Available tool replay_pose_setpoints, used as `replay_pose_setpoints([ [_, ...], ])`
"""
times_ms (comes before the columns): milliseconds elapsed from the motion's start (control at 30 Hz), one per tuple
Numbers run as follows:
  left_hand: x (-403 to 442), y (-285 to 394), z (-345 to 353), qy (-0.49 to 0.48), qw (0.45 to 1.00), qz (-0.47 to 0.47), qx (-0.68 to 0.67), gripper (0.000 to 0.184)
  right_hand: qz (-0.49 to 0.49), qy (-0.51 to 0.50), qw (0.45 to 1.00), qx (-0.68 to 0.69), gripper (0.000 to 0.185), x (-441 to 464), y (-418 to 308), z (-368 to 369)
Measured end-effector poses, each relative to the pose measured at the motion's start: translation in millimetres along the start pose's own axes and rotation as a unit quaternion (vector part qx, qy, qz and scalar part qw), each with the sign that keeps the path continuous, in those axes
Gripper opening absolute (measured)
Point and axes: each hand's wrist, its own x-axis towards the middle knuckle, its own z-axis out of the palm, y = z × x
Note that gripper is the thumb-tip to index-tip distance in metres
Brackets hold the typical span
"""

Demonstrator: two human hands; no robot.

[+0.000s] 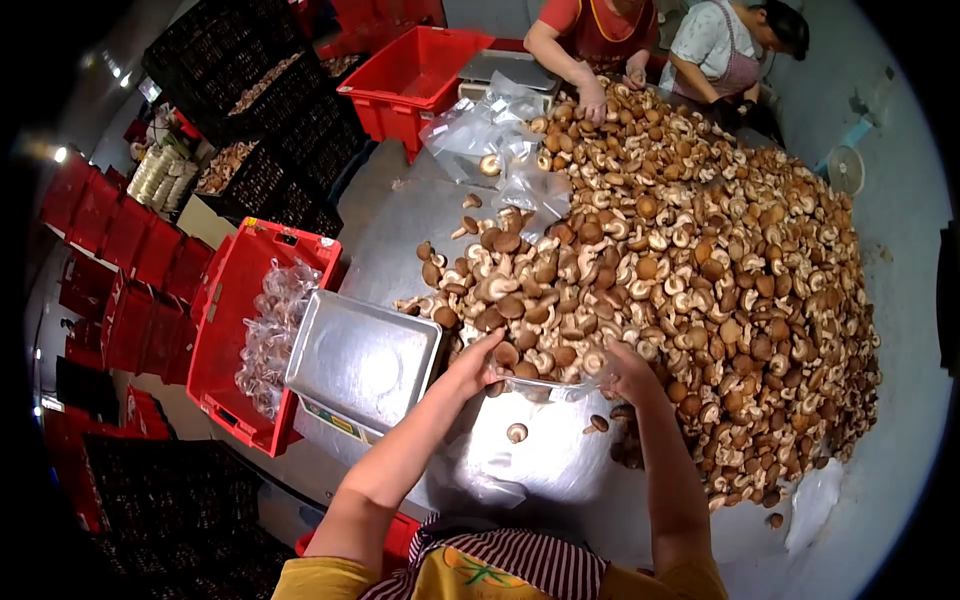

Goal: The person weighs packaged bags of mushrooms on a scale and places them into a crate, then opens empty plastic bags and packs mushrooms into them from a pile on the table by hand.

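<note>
Brown-capped mushrooms [700, 300] lie in a large heap over the metal table [380, 235]. At the near edge of the heap, my left hand [480, 366] and my right hand [630, 373] grip opposite sides of a clear plastic bag [548, 388]. Several mushrooms sit at the bag's mouth, against the heap; how many are inside is hard to tell. Fingers of both hands are partly hidden by the bag and mushrooms. A single mushroom [517, 432] rests on the metal just in front of me.
Left of my arm stands a weighing scale [365, 350], beside a red crate [215, 370] holding filled clear bags. Loose plastic bags [480, 125] lie farther back near another red crate [405, 75]. Two people work across the heap. Black crates [225, 60] are stacked at the left.
</note>
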Motion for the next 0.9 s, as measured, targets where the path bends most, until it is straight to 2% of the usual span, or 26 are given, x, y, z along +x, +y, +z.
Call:
replay_pose_setpoints([
  [67,20,6,-24,-0.013,0.995,-0.059,-0.077,0.049,0.081,-0.064,0.994,-0.044,0.058,28,1,-24],
  [100,16,8,-2,0.009,0.995,-0.026,-0.099,0.058,0.070,0.010,0.991,-0.109,0.061,24,-7,5],
  [133,28,5,-1,0.007,0.999,-0.017,-0.045,0.065,0.056,0.086,0.979,-0.174,0.064,16,-18,29],
  [200,5,21,20,0.001,0.994,-0.044,0.103,0.069,0.029,0.059,0.974,-0.217,0.063,0,-18,32],
  [233,15,19,7,-0.051,0.993,-0.059,0.084,0.067,-0.005,-0.009,0.982,-0.188,0.061,3,-13,15],
  [300,2,51,9,-0.093,0.990,-0.086,0.061,0.070,0.017,-0.102,0.983,-0.149,0.060,24,-9,-2],
  [333,-5,52,25,-0.073,0.995,-0.074,0.007,0.073,0.030,-0.147,0.980,-0.130,0.060,34,-7,-10],
  [367,23,36,21,-0.016,0.997,-0.048,0.058,0.075,0.046,-0.016,0.977,-0.210,0.063,5,-35,44],
  [400,35,27,27,0.023,0.985,0.006,0.170,0.074,0.059,0.118,0.950,-0.283,0.066,-12,-52,74],
  [433,52,15,23,0.008,0.989,0.020,0.148,0.072,-0.003,0.144,0.911,-0.386,0.073,22,-30,64],
  [467,54,8,28,-0.008,0.992,0.030,0.125,0.070,-0.063,0.135,0.934,-0.325,0.077,17,-24,66],
  [500,29,18,40,-0.023,0.990,-0.032,0.138,0.064,-0.071,0.127,0.939,-0.313,0.077,10,-18,64],
  [533,50,3,18,-0.050,0.982,-0.014,0.180,0.058,-0.081,0.116,0.943,-0.300,0.077,5,-15,63],
  [600,14,-7,33,-0.059,0.969,0.019,0.241,0.054,-0.134,0.085,0.935,-0.319,0.075,8,17,52],
  [633,-17,0,53,-0.049,0.964,0.012,0.263,0.052,-0.110,0.062,0.936,-0.330,0.075,-24,5,66],
  [667,-22,-8,57,-0.063,0.969,0.019,0.239,0.049,-0.142,0.101,0.907,-0.385,0.073,-28,18,67],
  [767,-44,-32,55,-0.066,0.944,0.074,0.313,0.042,-0.172,0.096,0.919,-0.341,0.072,-60,38,56],
  [800,-53,-44,50,-0.136,0.933,0.139,0.303,0.048,-0.187,0.063,0.927,-0.320,0.069,-75,41,52],
  [867,-74,-56,41,-0.156,0.868,0.194,0.430,0.058,-0.198,0.034,0.934,-0.297,0.065,-95,58,38],
  [900,-96,-56,46,-0.161,0.861,0.201,0.438,0.071,-0.253,0.014,0.916,-0.311,0.063,-106,68,30],
])
